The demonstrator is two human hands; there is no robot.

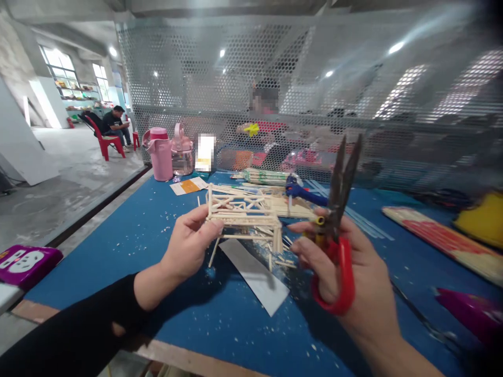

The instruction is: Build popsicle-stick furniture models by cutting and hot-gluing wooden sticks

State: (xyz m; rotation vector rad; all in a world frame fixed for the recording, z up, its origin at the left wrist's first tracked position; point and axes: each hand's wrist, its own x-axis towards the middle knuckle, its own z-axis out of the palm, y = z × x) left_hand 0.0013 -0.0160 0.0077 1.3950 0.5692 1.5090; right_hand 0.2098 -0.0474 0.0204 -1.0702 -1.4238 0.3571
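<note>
A small bench-like frame of thin wooden sticks is pinched at its left end between the thumb and fingers of my left hand, above the blue table. My right hand is closed on red-handled scissors, their blades pointing up and a little apart. Something with a yellow part also shows between the right hand's fingers; its kind is unclear. Below the frame lie a white paper strip and short stick offcuts. A blue glue gun rests behind the right hand.
Bundled sticks lie near the perforated metal screen. A pink flask and a clear bottle stand back left. A stick pack lies right. Beyond the screen is a person; another sits on a red chair.
</note>
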